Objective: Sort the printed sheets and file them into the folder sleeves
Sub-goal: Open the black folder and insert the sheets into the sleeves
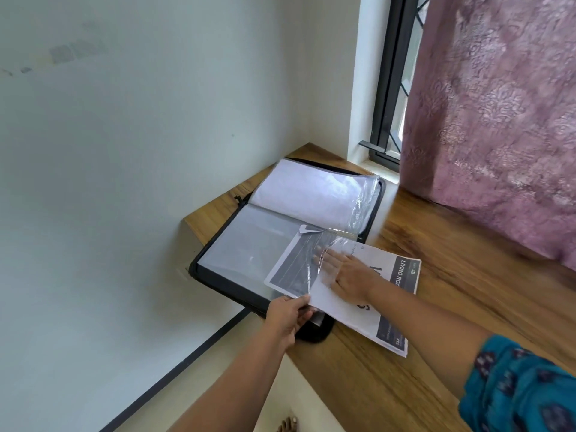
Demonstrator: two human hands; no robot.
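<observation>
a: printed sheet [358, 294] – where's it at?
b: half in the clear sleeve [280, 260] of the open black zip folder [372, 210], other half sticking out over the wooden bench [452, 275]. dark header strip on the outer end, reads "living ro…", rest covered by the wrist.
a: right hand [346, 275]?
b: laid flat on the sheet, palm down, fingers [324, 257] straight & close together, tips tucked under the sleeve's plastic edge. not gripping anything.
a: left hand [288, 316]?
b: at the near corner of the folder, thumb & fingers pinching the sleeve's open edge w/ the sheet corner right there. can't tell if the paper's in the pinch too.
a: folder itself?
b: lies open at the bench's left end by the wall, near corner hanging off the edge. far page has white paper in its sleeve. window frame [389, 88] & pink curtain [498, 104] behind.
</observation>
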